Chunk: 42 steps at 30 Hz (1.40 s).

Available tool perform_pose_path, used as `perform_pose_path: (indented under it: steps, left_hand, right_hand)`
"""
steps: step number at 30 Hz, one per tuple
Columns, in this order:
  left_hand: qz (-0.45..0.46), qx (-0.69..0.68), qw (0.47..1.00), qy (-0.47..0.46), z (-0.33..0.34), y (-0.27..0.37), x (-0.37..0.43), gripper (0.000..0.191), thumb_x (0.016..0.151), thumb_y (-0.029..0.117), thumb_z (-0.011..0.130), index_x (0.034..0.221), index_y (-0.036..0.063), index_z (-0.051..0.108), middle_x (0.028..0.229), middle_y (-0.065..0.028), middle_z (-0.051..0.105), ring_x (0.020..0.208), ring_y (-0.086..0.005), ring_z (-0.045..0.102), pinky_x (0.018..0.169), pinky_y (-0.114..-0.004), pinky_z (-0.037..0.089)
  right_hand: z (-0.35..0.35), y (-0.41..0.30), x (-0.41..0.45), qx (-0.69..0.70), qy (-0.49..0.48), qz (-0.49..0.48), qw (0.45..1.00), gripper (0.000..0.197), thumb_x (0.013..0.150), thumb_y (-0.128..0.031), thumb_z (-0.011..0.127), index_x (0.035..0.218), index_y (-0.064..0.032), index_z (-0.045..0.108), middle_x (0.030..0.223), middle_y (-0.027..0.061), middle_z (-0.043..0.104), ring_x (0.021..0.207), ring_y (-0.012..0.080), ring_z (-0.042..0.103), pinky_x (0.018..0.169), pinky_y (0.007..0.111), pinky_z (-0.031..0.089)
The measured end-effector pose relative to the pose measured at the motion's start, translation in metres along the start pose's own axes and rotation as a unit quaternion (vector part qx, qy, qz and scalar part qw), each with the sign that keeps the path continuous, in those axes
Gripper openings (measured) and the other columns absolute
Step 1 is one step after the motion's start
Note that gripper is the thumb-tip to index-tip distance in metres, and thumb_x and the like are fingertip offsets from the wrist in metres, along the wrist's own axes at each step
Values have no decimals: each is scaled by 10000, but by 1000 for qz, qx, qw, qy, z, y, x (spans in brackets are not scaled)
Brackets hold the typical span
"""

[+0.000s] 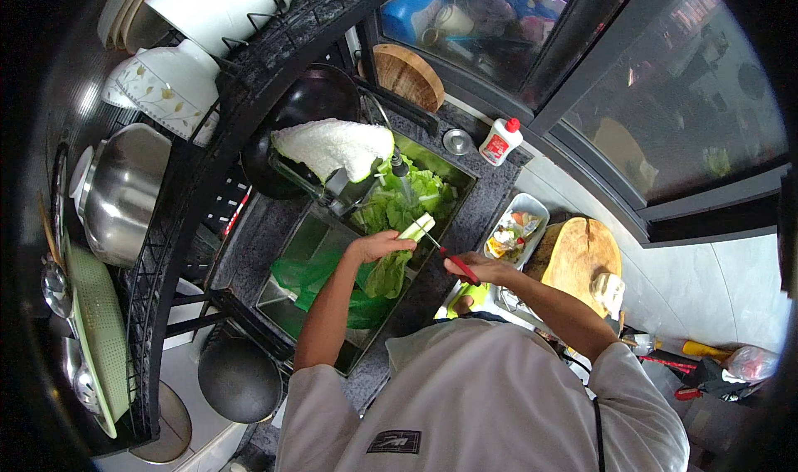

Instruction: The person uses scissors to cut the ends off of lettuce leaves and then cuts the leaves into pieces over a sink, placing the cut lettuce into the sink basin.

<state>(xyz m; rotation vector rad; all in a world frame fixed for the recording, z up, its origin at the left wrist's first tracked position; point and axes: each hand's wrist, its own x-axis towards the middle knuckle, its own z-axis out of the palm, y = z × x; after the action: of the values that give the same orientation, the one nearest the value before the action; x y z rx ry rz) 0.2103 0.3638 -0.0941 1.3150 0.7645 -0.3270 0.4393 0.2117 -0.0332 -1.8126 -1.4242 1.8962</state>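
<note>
My left hand (381, 246) grips a leafy green vegetable by its pale stalk (419, 228), and its leaf (388, 276) hangs down over the sink. In my right hand (486, 267) is a pair of red-handled scissors (462, 269), with the blades at the cut end of the stalk. Loose green leaves (393, 207) lie in the far basin, where water runs onto them from the faucet spout (399, 165). A green plastic bag (340, 288) fills part of the near basin of the metal sink (269, 310).
A white cloth with a green edge (336, 145) drapes over the faucet. Along the counter are a white bottle with a red cap (500, 143), a metal strainer (457, 141) and a white tub of scraps (537, 205). A black dish rack (234, 113) arches at left; wooden boards (576, 254) stand at right.
</note>
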Motion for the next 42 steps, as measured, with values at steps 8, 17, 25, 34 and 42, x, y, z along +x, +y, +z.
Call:
perform_pose_path:
  steps: [8,17,25,34,42]
  left_hand:
    - [-90,35,994,59,-14,16,8,758,723,607,587,1198,23,502,1206,-127,492,1116,-213,436,914,-334,336]
    - [19,57,997,52,3,20,19,622,759,488,625,1120,-5,508,1032,-125,554,909,-163,511,765,-318,412]
    - [188,192,956,114,40,48,15,528,707,318,676,1133,42,529,1067,-187,578,964,-297,565,830,-380,432]
    - [213,63,949,226,65,19,-1,367,777,262,656,1014,4,546,832,-93,599,754,-168,563,678,-312,448]
    - [180,37,969,163,51,9,-3,320,833,240,609,1040,5,545,844,-24,588,735,-102,515,660,-292,436]
  right_hand:
    - [2,0,24,-25,76,62,995,640,734,-655,535,612,-30,599,579,59,581,575,128,581,544,265,456]
    - [9,12,45,176,222,-41,958,595,680,-552,682,862,12,640,681,41,599,612,133,548,587,260,438]
    - [8,-16,59,433,212,-123,867,289,665,-216,785,803,-22,623,685,20,593,543,85,508,498,237,402]
    - [5,-16,57,492,237,-117,830,191,697,-149,747,793,-34,629,695,28,617,533,98,528,504,244,415]
    - [-3,-7,52,423,199,-109,877,302,705,-297,753,791,-47,606,680,-3,578,543,86,510,525,234,411]
